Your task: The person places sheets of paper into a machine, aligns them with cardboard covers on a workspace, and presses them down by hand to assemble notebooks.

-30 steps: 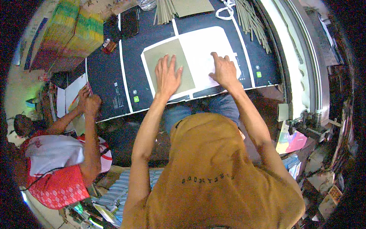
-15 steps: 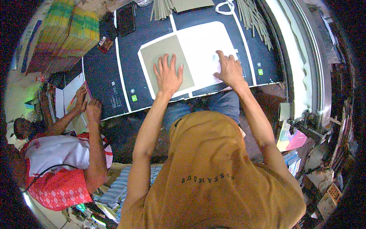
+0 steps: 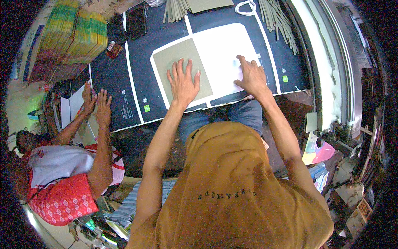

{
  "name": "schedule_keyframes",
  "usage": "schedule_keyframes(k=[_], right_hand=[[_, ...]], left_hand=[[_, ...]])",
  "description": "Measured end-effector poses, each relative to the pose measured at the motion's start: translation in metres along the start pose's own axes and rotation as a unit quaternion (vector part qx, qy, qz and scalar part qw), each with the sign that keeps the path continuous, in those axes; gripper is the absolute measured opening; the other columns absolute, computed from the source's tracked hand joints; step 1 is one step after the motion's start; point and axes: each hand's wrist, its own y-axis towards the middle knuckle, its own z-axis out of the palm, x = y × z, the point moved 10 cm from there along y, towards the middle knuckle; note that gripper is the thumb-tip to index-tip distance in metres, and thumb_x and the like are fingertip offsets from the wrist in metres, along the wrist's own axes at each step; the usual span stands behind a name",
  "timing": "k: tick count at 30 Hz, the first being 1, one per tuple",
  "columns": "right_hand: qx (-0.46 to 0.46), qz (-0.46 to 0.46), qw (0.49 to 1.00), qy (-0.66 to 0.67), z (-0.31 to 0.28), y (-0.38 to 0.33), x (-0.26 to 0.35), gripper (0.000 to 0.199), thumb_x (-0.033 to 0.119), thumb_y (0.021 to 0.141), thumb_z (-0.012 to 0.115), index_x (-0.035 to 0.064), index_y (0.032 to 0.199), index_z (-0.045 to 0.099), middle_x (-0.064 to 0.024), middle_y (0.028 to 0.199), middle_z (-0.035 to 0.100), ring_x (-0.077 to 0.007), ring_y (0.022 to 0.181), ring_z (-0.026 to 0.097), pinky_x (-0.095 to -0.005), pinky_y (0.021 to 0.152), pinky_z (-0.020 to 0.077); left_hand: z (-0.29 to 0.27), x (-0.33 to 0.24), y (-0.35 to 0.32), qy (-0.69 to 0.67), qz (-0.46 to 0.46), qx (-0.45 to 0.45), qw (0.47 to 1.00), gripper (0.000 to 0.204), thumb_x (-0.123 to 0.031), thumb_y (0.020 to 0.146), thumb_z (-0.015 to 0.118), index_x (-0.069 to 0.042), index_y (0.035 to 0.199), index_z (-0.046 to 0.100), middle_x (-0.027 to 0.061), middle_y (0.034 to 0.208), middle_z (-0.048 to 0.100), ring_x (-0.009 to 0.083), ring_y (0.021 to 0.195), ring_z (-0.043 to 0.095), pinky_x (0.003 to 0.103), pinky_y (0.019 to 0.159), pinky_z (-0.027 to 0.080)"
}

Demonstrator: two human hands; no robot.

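A large white sheet [image 3: 219,46] with cut corners lies on the dark table, its left half covered by a grey-beige board [image 3: 164,62]. My left hand [image 3: 184,85] rests flat on that board, fingers stretched and slightly apart. On the bare white half, near its right edge, sits my right hand [image 3: 253,78]; its index finger reaches forward and the thumb points inward. Neither hand grasps anything. White margins of the sheet show along the board's left and lower edges.
Thin grey board strips [image 3: 176,10] lie at the far edge, with more strips [image 3: 282,27] at the far right. Nearby are a white loop [image 3: 245,7], a dark phone-like slab [image 3: 137,23] and tall yellow-green stacks [image 3: 78,35]. At left, a co-worker's hands [image 3: 103,108] press on the table.
My hands stay in nearly the same places on the board and sheet. The co-worker's hands have moved forward, with their fingers now spread out.
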Motion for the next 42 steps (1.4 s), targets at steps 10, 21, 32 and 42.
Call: schedule_keyframes(k=[10,21,32,42], right_hand=[[0.002,0.003,1.0,-0.004,-0.0007,-0.0003,-0.0003,0.089,0.023,0.07,0.086,0.0101,0.144,0.039,-0.0139,0.109,0.069,-0.0342,0.111,0.061,-0.0528,0.089,0.0495],[-0.009,-0.001,1.0,-0.001,-0.0018,-0.0017,-0.0005,0.09,0.025,0.07,0.087,0.0099,0.145,0.039,-0.0143,0.109,0.069,-0.0342,0.112,0.061,-0.0526,0.089,0.0494],[-0.006,0.01,1.0,0.005,-0.0025,-0.0006,-0.0012,0.088,0.023,0.069,0.087,0.0124,0.143,0.041,-0.011,0.111,0.073,-0.0344,0.112,0.063,-0.055,0.094,0.0482],[-0.012,0.006,1.0,0.007,-0.0063,-0.0059,-0.0025,0.089,0.024,0.07,0.087,0.0104,0.145,0.04,-0.0143,0.109,0.07,-0.0364,0.11,0.062,-0.0534,0.091,0.049]], left_hand=[[0.0022,0.0003,-0.0044,0.003,0.001,-0.002,1.0,0.056,-0.041,0.098,0.052,-0.008,0.144,0.049,0.0217,0.148,0.038,0.0428,0.14,0.032,0.067,0.114,0.02],[0.006,0.0006,-0.0032,0.002,0.006,0.013,1.0,0.058,-0.042,0.099,0.051,-0.007,0.145,0.047,0.022,0.15,0.036,0.0441,0.14,0.032,0.068,0.114,0.02],[0.0033,-0.0028,-0.0027,0.009,-0.011,0.027,1.0,0.056,-0.04,0.098,0.053,-0.009,0.145,0.047,0.0217,0.15,0.036,0.044,0.141,0.031,0.069,0.114,0.02],[-0.0025,-0.0042,0.0013,-0.011,-0.002,-0.013,1.0,0.054,-0.035,0.097,0.056,-0.005,0.141,0.049,0.0226,0.143,0.044,0.0428,0.136,0.037,0.066,0.113,0.023]])
